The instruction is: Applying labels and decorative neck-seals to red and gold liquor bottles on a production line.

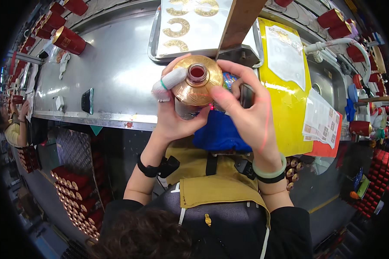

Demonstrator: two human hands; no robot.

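Between my hands, above the front edge of the metal counter, is a bottle (194, 96) with an embossed gold shoulder and a short open neck, its mouth turned up toward me. My left hand (177, 116) grips its left side, a white cloth cover tied with a green band on one finger. My right hand (253, 110) curls round the right side, the thumb pressed on the gold shoulder. Most of the bottle's lower body is hidden beneath the shoulder. Just behind the bottle, a tray (153, 39) bears a white sheet with several curved gold labels (177, 26).
A brown upright post (237, 26) stands close behind my right hand. To the right lie a yellow board (285, 125) and printed papers (320, 118). A red bottle (69, 41) and a small dark device (87, 101) are on the metal counter (121, 56). Blue cloth (224, 134) lies below my hands.
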